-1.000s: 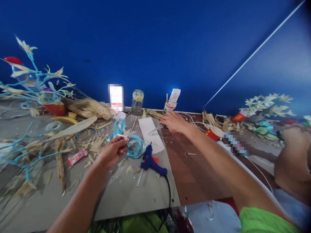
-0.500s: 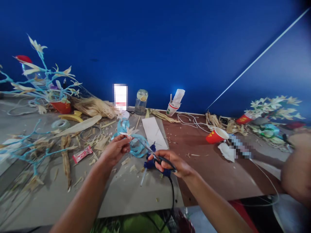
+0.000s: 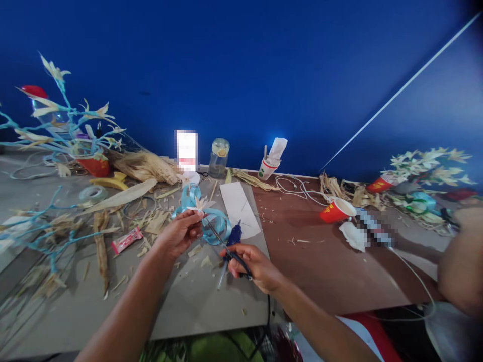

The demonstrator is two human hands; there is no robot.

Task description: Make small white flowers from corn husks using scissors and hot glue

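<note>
Left hand: the left hand (image 3: 181, 234) is up over the surface (image 3: 196, 301), grip pinching one small pale husk flower (image 3: 198, 204) at its base.
Right hand: the right hand (image 3: 252, 261) sits lower and nearer, grip wrapped round the handles of one pair of scissors (image 3: 222, 242); the blades slant up to the flower's base, and whether they touch it I cannot tell.
Flower's place: held in the air, just in front of one coil of light blue ribbon (image 3: 213, 223).
Glue gun: one blue glue gun (image 3: 234, 234), right beside the right hand, partly hidden by it.
Paper: one white strip (image 3: 239, 202) beyond the ribbon.
Cups: three red paper cups, (image 3: 337, 210), (image 3: 378, 184) and (image 3: 91, 166), plus one white cup (image 3: 267, 168) at the back.
Jar: one glass jar (image 3: 218, 158) by the blue wall.
Scraps: husk bits scattered on the left, too many to count.
Other person: an arm (image 3: 458, 261) at the right edge.
</note>
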